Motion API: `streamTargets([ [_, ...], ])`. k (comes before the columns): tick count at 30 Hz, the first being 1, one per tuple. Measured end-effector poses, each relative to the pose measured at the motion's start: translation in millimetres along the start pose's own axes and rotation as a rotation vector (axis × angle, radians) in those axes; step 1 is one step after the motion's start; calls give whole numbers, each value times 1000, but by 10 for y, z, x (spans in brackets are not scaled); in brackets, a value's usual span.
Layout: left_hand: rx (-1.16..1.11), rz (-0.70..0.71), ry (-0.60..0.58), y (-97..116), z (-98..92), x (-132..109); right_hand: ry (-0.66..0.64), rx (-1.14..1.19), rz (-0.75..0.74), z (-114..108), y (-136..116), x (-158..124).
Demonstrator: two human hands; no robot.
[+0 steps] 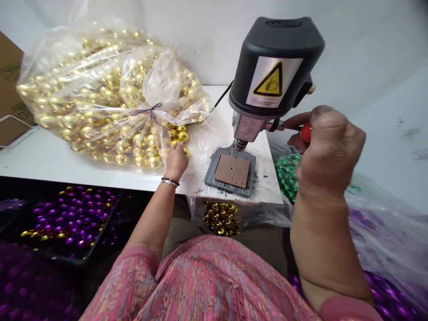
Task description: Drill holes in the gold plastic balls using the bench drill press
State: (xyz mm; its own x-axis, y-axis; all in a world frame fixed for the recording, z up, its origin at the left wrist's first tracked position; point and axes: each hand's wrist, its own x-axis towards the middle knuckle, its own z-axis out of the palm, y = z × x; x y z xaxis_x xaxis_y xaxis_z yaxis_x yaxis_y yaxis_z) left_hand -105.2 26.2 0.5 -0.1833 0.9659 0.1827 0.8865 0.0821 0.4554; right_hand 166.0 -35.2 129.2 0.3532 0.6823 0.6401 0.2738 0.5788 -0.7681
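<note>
A small black bench drill [274, 67] stands on the white table [47, 160], its bit over a brown board [232, 170] with a hole, set on a grey base plate [210, 176]. My right hand [326, 149] is closed round the drill's red-knobbed lever [306, 132]. My left hand [176, 161] reaches to the mouth of a big clear bag of gold balls [107, 98], fingers curled on a gold ball [186, 151] at the opening. A bracelet sits on that wrist.
Below the table edge lie a tray of purple balls [67, 218], a bag of gold balls [222, 218], green balls [287, 176] in plastic at the right and more purple ones [391, 298] at the lower right. A cardboard box [8, 89] stands at far left.
</note>
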Motion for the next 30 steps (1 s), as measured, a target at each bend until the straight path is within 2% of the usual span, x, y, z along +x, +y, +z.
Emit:
streamTargets([
  [5, 246, 78, -196, -89, -72, 0, -17, 2, -9, 0, -15, -22],
  [8, 339, 62, -216, -109, -103, -20, -22, 4, -12, 0, -18, -31],
  [11, 325, 34, -193, -122, -122, -24, -21, -5, 0, 0, -21, -39],
  [13, 233, 52, -147, -106, -132, -37, -21, -7, 22, 1, -31, -46],
  [16, -89, 130, -123, -12, -132, -105, -19, 14, 51, -3, -52, -50],
  [19, -530, 177, -310, 149, -89, -225, -39, 8, 68, -19, -68, -48],
  [22, -850, 104, -529, 321, 4, -339, -63, -10, 79, -34, -86, -37],
  [27, -990, -173, -711, 561, 173, -390, -45, -10, 125, -1, -169, 35],
  [30, -1009, -216, -744, 675, 215, -373, 11, -15, 140, 29, -215, 120],
])
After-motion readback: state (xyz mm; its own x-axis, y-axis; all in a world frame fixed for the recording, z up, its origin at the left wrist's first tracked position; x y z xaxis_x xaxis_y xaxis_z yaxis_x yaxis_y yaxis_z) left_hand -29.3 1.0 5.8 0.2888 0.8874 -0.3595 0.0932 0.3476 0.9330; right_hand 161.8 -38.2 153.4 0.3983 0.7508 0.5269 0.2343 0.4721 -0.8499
